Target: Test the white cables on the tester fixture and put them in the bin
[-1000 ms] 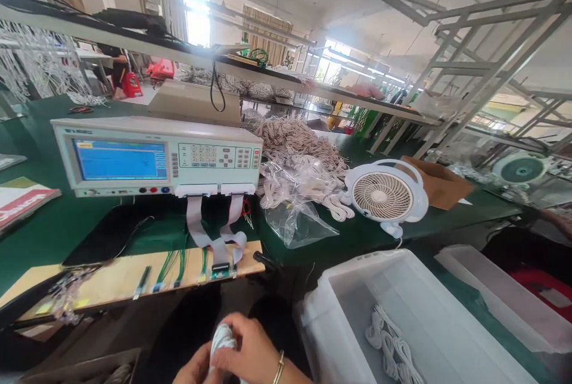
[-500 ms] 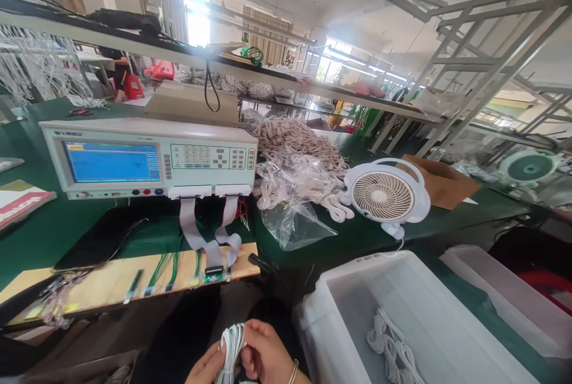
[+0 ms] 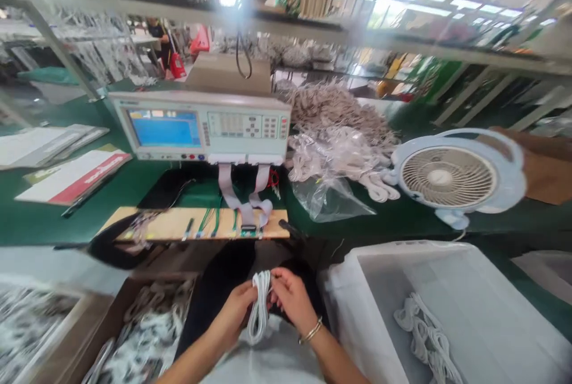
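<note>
A looped bundle of white cable (image 3: 259,309) hangs between my two hands, above my lap. My left hand (image 3: 239,306) grips the bundle from the left, near its upper part. At the bundle's upper right, my right hand (image 3: 290,294) has its fingers pinched; whatever is between them, perhaps a cable end, is too small to make out. On the right, a white plastic bin (image 3: 375,312) holds several similar cable bundles (image 3: 424,336). At lower left, a cardboard box (image 3: 111,306) contains many more white cables (image 3: 152,324).
A tester with a blue screen (image 3: 165,130) stands on the green table, joined by ribbon cables to a wooden board (image 3: 170,223). Right of it lie a cable heap (image 3: 339,110) and a clear plastic bag (image 3: 330,199). A fan (image 3: 447,178) stands farther right; papers (image 3: 75,175) lie left.
The view has turned left and down, so more of my forearms, the cardboard box and the papers show. Both hands stay at the cable bundle.
</note>
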Demonstrator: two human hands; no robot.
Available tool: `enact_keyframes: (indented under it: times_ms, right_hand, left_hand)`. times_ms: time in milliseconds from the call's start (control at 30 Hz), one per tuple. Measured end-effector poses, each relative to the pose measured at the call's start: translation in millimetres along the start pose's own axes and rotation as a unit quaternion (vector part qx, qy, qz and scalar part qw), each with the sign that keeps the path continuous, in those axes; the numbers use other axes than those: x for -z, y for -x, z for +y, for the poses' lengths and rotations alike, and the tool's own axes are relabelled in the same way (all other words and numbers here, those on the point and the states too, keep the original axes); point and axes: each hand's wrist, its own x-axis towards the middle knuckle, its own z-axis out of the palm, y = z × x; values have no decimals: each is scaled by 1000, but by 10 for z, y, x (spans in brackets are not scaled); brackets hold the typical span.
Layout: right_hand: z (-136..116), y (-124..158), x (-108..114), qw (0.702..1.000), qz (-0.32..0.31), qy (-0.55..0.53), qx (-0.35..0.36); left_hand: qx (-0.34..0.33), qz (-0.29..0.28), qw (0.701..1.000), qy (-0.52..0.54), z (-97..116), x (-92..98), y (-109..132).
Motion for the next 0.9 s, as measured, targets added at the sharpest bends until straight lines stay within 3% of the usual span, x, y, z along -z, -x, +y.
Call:
enact_keyframes:
  times_ms: [100, 333, 467, 567, 700, 800, 900]
  right_hand:
    - [-91, 14, -4, 1000, -20, 17, 11]
    - [-158, -21, -30, 997, -73, 23, 23]
    - [-94, -43, -39, 993, -115, -23, -13]
    - [-16, -61, -54, 994, -75, -51, -54]
    - [-9, -48, -39, 982, 17, -160, -104]
    - [-76, 11, -26, 967, 3, -231, -105]
    - [-140, 66, -28, 979, -17, -192, -59]
  left_hand:
    - [-20, -15, 999, 23, 103, 22, 41]
    - [-40, 8, 999, -2, 177, 167, 53]
    - [-10, -31, 999, -41, 142, 210, 54]
    - [23, -58, 997, -49, 82, 220, 40]
    - [-22, -103, 994, 17, 53, 176, 51]
    - [-26, -130, 989, 71, 73, 119, 79]
    - [1, -110, 991, 81, 49, 78, 53]
